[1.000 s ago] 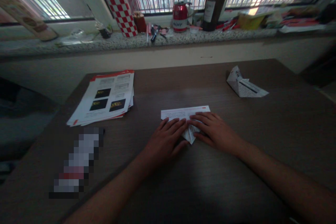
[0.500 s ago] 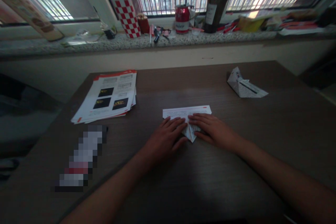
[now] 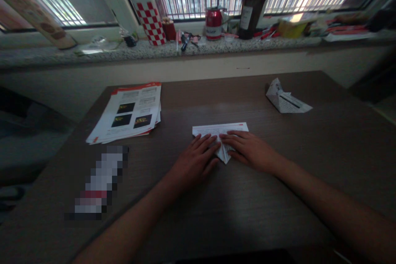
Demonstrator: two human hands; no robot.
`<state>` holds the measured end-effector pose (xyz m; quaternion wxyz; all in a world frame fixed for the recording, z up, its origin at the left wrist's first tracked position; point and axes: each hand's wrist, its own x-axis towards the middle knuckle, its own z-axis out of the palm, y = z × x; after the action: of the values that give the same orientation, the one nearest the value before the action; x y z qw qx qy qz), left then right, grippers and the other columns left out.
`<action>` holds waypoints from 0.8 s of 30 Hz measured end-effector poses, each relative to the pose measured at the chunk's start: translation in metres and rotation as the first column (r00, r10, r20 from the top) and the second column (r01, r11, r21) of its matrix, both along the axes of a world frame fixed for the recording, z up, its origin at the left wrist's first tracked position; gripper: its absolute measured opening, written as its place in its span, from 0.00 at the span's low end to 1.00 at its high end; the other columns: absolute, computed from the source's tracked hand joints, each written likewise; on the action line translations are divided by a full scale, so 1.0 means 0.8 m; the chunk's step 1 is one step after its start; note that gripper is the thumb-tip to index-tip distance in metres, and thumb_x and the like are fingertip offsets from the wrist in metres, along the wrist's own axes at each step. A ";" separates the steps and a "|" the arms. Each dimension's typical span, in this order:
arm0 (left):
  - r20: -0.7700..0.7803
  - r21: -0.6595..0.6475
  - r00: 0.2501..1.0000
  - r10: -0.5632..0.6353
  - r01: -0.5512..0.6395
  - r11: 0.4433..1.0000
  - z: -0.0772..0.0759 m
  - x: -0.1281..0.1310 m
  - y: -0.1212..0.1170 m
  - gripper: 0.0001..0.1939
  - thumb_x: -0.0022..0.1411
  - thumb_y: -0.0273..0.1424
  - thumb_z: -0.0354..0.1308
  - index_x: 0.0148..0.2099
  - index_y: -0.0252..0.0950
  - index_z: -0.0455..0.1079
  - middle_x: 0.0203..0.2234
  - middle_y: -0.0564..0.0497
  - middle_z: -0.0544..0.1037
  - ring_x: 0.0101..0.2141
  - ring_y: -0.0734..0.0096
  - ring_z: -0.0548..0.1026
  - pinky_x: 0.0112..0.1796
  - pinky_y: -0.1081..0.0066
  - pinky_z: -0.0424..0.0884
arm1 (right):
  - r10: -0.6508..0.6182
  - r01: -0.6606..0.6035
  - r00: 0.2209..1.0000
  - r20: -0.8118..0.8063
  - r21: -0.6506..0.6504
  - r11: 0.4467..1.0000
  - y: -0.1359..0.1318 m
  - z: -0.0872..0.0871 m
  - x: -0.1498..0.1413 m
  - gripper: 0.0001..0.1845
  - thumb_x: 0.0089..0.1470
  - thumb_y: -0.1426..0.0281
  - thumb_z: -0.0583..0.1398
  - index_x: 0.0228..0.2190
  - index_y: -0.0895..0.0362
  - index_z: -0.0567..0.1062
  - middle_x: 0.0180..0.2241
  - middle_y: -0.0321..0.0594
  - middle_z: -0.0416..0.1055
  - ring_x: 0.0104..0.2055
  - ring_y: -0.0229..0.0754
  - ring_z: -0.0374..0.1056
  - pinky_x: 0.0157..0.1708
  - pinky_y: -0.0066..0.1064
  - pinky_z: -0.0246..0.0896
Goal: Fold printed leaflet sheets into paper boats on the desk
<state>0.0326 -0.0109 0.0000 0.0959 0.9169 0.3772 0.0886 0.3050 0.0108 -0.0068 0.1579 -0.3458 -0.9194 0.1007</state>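
A folded sheet of printed paper lies flat on the brown table, its straight edge away from me and its point towards me. My left hand rests on its left half with fingers stretched out. On the right half lies my right hand, also flat, palm down. The fingertips of both hands come close together along the paper's middle crease. Parts of the sheet are hidden beneath the fingers. Farther back on the right stands another folded paper piece with a raised peak.
A stack of printed sheets lies at the back left, with a pixelated oblong object in front of it. Along the windowsill stand a checkered bottle, a red can, a dark lidded cup and other clutter.
Both hands stay flat on the folded paper, with the fingers shifted very slightly. The whole view has moved a little.
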 end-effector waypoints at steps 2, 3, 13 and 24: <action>-0.014 0.022 1.000 0.028 -0.028 0.999 0.000 0.002 -0.001 0.27 0.79 0.43 0.47 0.74 0.42 0.58 0.71 0.45 0.63 0.70 0.51 0.59 0.69 0.48 0.56 | -0.006 0.006 1.000 -0.013 -0.006 1.000 0.001 -0.001 0.002 0.26 0.70 0.65 0.59 0.66 0.49 0.67 0.67 0.41 0.68 0.68 0.53 0.64 0.65 0.55 0.64; -0.022 0.026 0.999 0.037 -0.037 0.999 0.001 0.002 -0.002 0.27 0.79 0.43 0.47 0.74 0.42 0.58 0.70 0.45 0.64 0.69 0.50 0.61 0.67 0.48 0.58 | -0.008 0.008 1.000 -0.016 -0.005 1.000 0.002 -0.001 0.003 0.26 0.70 0.65 0.59 0.66 0.49 0.67 0.67 0.41 0.68 0.68 0.52 0.64 0.64 0.55 0.64; -0.094 0.023 0.992 -0.087 0.089 0.996 0.021 -0.004 -0.005 0.22 0.80 0.41 0.47 0.68 0.40 0.67 0.70 0.42 0.65 0.70 0.51 0.62 0.69 0.51 0.56 | -0.001 0.002 1.000 -0.030 0.052 0.999 0.004 -0.001 -0.001 0.20 0.71 0.69 0.57 0.61 0.52 0.75 0.64 0.42 0.71 0.66 0.54 0.67 0.63 0.55 0.67; -0.111 0.033 0.985 -0.134 0.138 0.990 0.017 -0.016 -0.016 0.25 0.78 0.41 0.51 0.72 0.42 0.63 0.74 0.45 0.58 0.73 0.53 0.54 0.71 0.51 0.50 | 0.018 -0.011 0.996 -0.090 0.071 0.997 0.009 -0.017 -0.008 0.18 0.70 0.68 0.59 0.58 0.56 0.76 0.62 0.46 0.73 0.65 0.52 0.67 0.63 0.51 0.67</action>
<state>0.0196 -0.0238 0.0136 0.0627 0.9457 0.3166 0.0396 0.2988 0.0177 -0.0200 0.2110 -0.3282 -0.9168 0.0849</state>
